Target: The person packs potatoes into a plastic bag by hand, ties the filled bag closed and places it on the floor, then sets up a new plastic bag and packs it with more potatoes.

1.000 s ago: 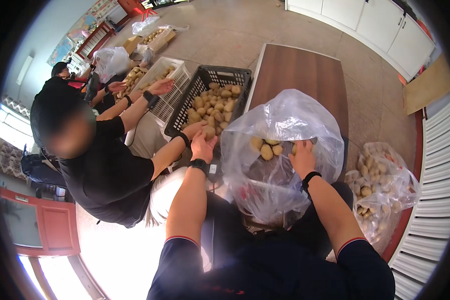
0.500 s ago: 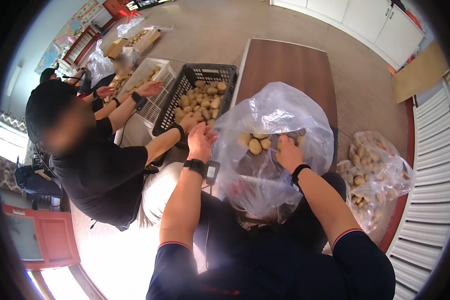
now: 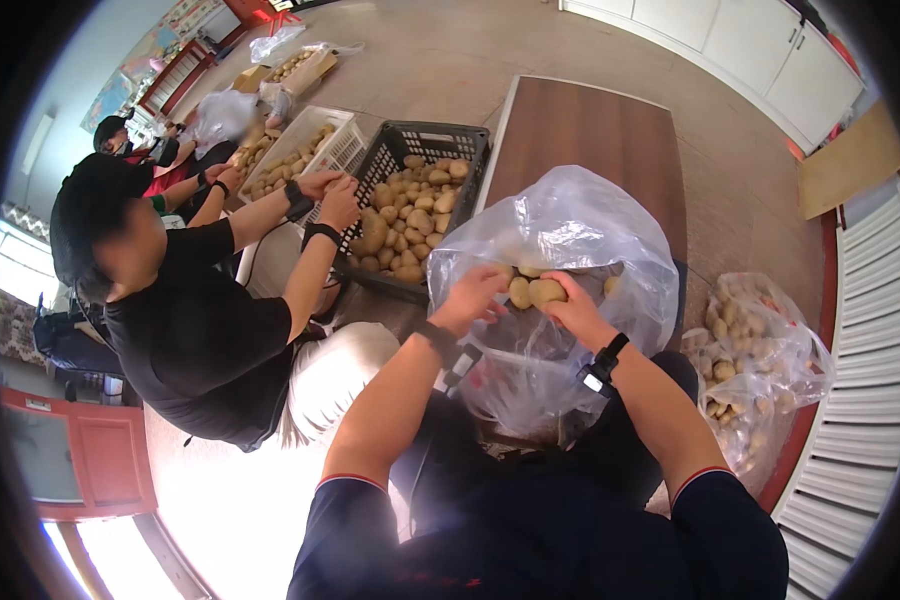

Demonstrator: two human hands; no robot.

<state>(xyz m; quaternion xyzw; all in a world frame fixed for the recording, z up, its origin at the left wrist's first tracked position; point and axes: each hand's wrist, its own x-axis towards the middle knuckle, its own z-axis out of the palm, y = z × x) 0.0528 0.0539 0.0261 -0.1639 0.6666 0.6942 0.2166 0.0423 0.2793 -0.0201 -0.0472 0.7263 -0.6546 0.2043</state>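
A clear plastic bag (image 3: 580, 215) lies in front of me with its mouth open toward me, partly over the brown board. Several potatoes (image 3: 519, 293) rest inside it. In the bag's mouth, my right hand (image 3: 578, 312) grips a potato (image 3: 547, 292) between thumb and fingers. To the left of that potato is my left hand (image 3: 473, 298), its fingers apart and slightly bent, with nothing seen in them. The bag's plastic hides part of the potatoes behind.
A black crate (image 3: 395, 270) of potatoes stands at the left, with a white crate (image 3: 342, 148) beyond it. A co-worker (image 3: 200, 330) sits close on my left, hands together over the black crate's edge. Filled potato bags (image 3: 755, 340) lie at the right, near a white radiator (image 3: 860, 400).
My left hand has moved right and down, from the bag's left edge to its mouth. My right hand has shifted slightly left with a potato now visible in it. The co-worker's hands have come together.
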